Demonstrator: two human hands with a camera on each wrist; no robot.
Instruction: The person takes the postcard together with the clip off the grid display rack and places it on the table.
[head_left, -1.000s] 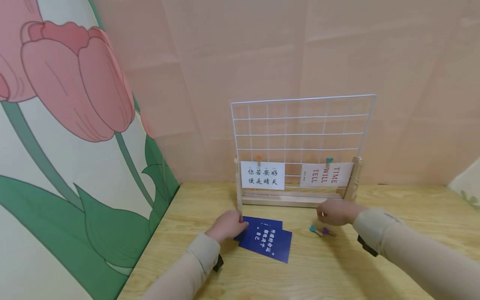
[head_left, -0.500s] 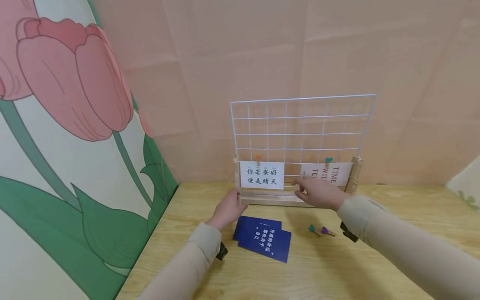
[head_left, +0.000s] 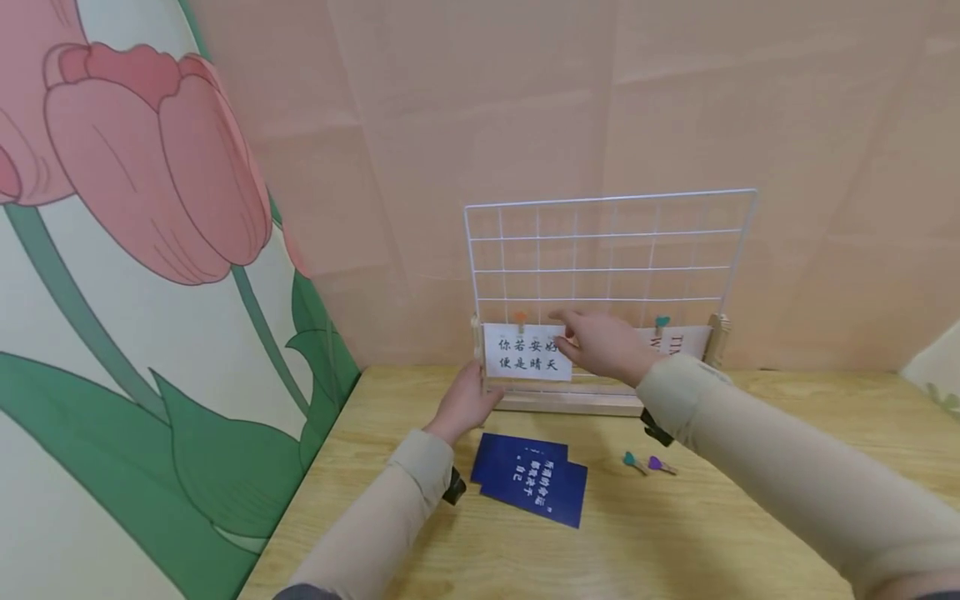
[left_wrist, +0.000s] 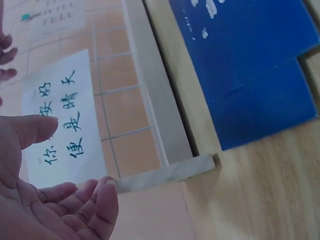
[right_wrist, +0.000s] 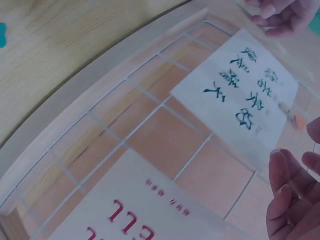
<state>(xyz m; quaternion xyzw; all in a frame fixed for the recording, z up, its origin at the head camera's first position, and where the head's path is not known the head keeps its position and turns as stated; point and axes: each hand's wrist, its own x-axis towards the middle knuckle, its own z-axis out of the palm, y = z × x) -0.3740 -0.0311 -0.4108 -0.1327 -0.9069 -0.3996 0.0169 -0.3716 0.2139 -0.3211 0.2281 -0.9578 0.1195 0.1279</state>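
Observation:
My left hand [head_left: 463,404] is at the left wooden post of a white wire grid rack [head_left: 611,269], thumb spread from the fingers beside a white card [head_left: 517,367] with dark Chinese writing. An orange-topped clothespin [head_left: 521,319] fastens that card to the grid. Close to the card's upper right corner is my right hand [head_left: 603,343], its fingers loosely bent with nothing between them. Behind that hand, a card with red lettering [right_wrist: 132,220] hangs from a teal heart clothespin [head_left: 662,322], partly hidden in the head view.
Two overlapping dark blue cards [head_left: 534,487] lie on the wooden table [head_left: 517,562] before the rack. To their right are a teal heart clothespin [head_left: 633,463] and a purple one [head_left: 662,465]. Pink cloth [head_left: 420,125] covers the wall behind.
The right hand has risen from beside the loose clothespins and moved left across the rack to the white card. The left hand has left the blue cards and gone up to the rack's left post.

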